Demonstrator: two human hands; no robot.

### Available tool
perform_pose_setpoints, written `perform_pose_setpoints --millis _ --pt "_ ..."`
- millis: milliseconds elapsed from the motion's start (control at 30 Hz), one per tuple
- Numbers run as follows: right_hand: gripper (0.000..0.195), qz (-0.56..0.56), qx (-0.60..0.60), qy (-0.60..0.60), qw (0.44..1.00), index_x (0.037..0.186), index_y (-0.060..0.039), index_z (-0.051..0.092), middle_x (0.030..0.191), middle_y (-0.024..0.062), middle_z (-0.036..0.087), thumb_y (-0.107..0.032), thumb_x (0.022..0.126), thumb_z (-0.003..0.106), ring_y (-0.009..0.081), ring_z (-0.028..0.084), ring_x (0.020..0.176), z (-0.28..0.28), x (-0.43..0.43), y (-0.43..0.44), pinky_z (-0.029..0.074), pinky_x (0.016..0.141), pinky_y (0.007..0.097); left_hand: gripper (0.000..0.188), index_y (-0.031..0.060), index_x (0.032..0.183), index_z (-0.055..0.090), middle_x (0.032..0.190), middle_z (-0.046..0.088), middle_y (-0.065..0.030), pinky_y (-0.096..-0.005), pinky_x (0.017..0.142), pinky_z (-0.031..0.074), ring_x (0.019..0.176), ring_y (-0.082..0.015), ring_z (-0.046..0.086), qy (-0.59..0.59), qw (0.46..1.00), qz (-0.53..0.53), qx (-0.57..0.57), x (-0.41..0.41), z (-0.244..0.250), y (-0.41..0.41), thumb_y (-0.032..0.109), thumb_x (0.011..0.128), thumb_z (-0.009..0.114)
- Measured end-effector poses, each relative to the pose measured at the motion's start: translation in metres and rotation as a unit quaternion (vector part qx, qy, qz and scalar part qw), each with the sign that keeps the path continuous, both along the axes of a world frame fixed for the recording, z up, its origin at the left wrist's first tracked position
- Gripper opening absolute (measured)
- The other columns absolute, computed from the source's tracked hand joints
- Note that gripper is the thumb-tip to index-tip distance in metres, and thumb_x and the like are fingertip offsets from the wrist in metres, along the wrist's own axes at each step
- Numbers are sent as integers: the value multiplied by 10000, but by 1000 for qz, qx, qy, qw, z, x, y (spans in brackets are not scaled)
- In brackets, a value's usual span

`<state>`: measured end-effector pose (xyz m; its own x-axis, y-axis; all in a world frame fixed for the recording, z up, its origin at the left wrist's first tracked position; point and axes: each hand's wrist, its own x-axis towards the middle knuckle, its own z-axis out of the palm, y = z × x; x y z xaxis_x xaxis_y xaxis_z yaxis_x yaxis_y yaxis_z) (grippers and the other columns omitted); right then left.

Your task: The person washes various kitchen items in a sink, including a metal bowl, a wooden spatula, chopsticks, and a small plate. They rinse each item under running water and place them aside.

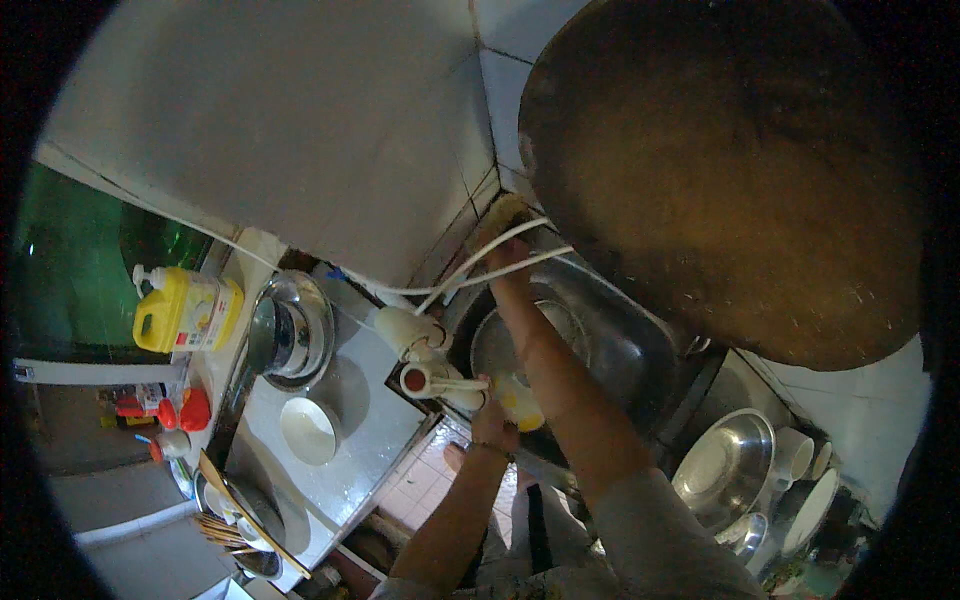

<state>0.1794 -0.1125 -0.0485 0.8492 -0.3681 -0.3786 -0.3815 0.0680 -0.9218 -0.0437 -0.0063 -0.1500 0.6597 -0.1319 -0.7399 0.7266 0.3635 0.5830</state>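
My left hand (491, 422) is at the near edge of the sink, by the lever of a faucet (424, 379) with a red cap; its fingertips meet the lever's end. My right hand (510, 255) reaches to the sink's far corner, beside a tan, rough-looking thing (508, 210) that I cannot identify; white hoses partly cover this hand, so its grip is unclear. Below my right forearm, a round metal basin or strainer (487, 345) sits in the dark sink (634, 352). Something yellow (525, 412) lies at its near side, between my arms.
A big round wooden board (720, 187) looms at upper right. White hoses (495, 271) cross the sink corner. The left counter holds a white bowl (309, 431), metal bowls (300, 330) and a yellow pump bottle (191, 311). A metal basin (727, 469) and dishes stand at right.
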Motion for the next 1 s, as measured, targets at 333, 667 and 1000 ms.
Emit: perform_pose_setpoints --millis 333,667,1000 --pt "430 35 45 -184 981 1104 -23 449 920 109 533 -217 744 579 226 522 808 50 -22 -11 438 703 348 522 60 1170 420 1081 512 -84 -371 812 446 957 -224 526 118 967 185 -129 19 103 -31 425 812 528" --pt "351 239 -461 -195 832 1085 -65 524 1099 149 508 -148 744 546 306 471 1032 66 -179 2 388 844 426 588 78 1313 269 1114 516 -139 -354 817 445 991 -273 529 -435 505 -317 675 20 51 4 398 846 429" --pt "272 182 -262 -200 926 1045 -42 537 1061 149 540 -77 797 430 342 512 977 40 -169 10 407 851 416 549 59 1293 307 1114 521 -154 -316 713 450 922 -251 550 -351 654 -332 582 22 67 4 395 869 402"
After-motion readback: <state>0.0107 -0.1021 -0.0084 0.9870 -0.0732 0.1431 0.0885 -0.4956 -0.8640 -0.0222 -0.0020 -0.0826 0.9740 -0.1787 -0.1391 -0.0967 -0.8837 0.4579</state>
